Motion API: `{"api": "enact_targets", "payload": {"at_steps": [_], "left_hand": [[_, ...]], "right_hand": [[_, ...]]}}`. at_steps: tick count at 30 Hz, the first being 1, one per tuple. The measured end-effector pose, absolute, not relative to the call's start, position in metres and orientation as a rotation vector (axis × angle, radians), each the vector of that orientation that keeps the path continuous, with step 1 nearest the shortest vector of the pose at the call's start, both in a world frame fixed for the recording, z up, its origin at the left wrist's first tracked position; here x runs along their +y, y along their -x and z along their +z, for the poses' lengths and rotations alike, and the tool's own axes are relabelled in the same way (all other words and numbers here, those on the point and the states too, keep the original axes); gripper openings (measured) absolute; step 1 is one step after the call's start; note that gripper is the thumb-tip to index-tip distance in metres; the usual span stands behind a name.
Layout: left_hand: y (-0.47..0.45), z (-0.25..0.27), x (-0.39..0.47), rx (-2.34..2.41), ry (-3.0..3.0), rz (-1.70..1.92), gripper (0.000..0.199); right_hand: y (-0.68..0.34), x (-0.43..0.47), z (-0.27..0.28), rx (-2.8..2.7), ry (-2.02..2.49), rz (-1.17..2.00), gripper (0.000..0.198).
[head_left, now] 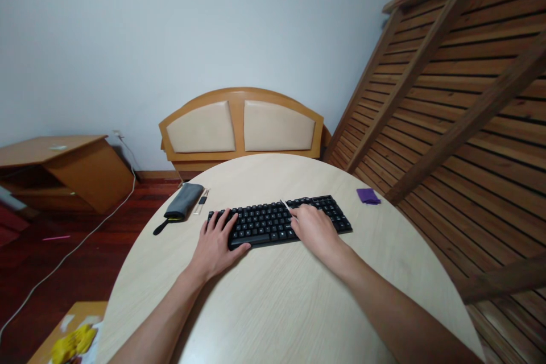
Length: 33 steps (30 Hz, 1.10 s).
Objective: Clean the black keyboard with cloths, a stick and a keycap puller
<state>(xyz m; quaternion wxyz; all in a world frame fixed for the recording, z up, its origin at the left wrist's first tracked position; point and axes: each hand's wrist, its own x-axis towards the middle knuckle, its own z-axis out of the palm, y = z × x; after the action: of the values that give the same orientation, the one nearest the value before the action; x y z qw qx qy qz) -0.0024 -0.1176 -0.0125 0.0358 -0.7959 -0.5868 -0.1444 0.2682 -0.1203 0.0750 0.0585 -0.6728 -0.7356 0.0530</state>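
A black keyboard (260, 226) lies on the round pale table (273, 296). My left hand (216, 243) rests on the keyboard's left end with its fingers spread, the thumb along the front edge. Over the right part of the keys, my right hand (314, 228) is closed around a thin white stick (284, 204). The stick's free end points up and left above the keys. My right palm and fingers hide part of the stick and some keys, so its exact kind and lower tip cannot be made out.
Left of the keyboard lie a grey pouch (186, 199) with a black strap and thin pale sticks with a black piece (202, 201). A folded purple cloth (368, 196) is at the right. Slatted wood (464, 125) leans close beside the table; a headboard (239, 125) stands behind.
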Motion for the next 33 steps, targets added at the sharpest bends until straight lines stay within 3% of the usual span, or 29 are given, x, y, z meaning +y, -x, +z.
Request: {"api": "enact_targets", "payload": {"at_steps": [13,33], "left_hand": [[0.004,-0.016,-0.117,-1.802,2.440,-0.435,0.082],[0.002,-0.011,-0.119,-1.814,2.435,-0.426,0.081]], "right_hand": [[-0.263,-0.122,0.069,-2.273,2.050,0.201,0.030],[-0.292,-0.159,0.052,-2.385,2.043,0.017,0.034]]}}
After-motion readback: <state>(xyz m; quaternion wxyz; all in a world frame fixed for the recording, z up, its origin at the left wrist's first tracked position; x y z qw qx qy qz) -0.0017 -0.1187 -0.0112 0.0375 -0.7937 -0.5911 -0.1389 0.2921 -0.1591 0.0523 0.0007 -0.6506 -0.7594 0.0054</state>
